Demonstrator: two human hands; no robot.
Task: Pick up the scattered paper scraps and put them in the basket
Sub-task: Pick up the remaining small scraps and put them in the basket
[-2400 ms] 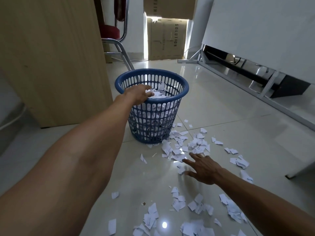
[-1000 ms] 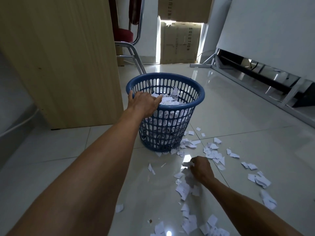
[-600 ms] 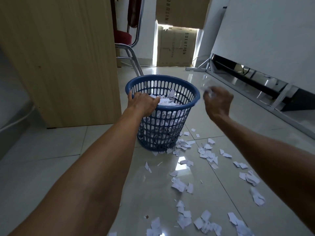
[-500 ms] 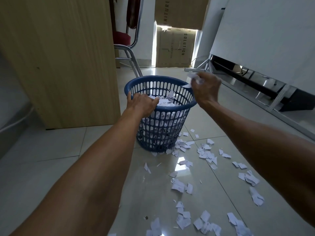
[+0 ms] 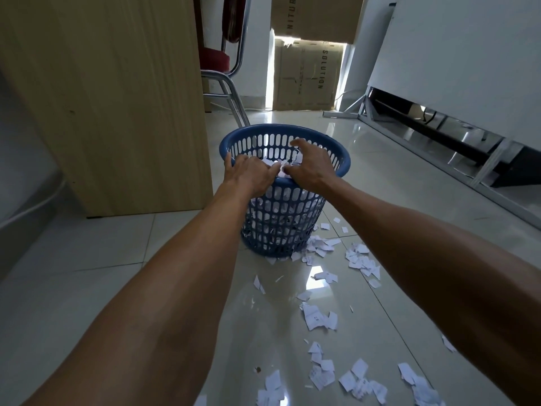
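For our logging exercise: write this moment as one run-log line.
left hand grips basket rim | right hand spread over basket | paper scraps on floor

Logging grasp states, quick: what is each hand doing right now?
Left hand: grips the basket rim.
Right hand: open, fingers spread over the paper scraps in the basket.

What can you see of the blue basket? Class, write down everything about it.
The basket is round, blue and looks plastic, wider at the rim than at the base, its wall pierced with rows of slots. It stands upright on the pale tiled floor beside a wooden panel, filled nearly to the top with white paper scraps. The left hand grips its near rim; the right hand is spread over the opening. More scraps lie around its base.
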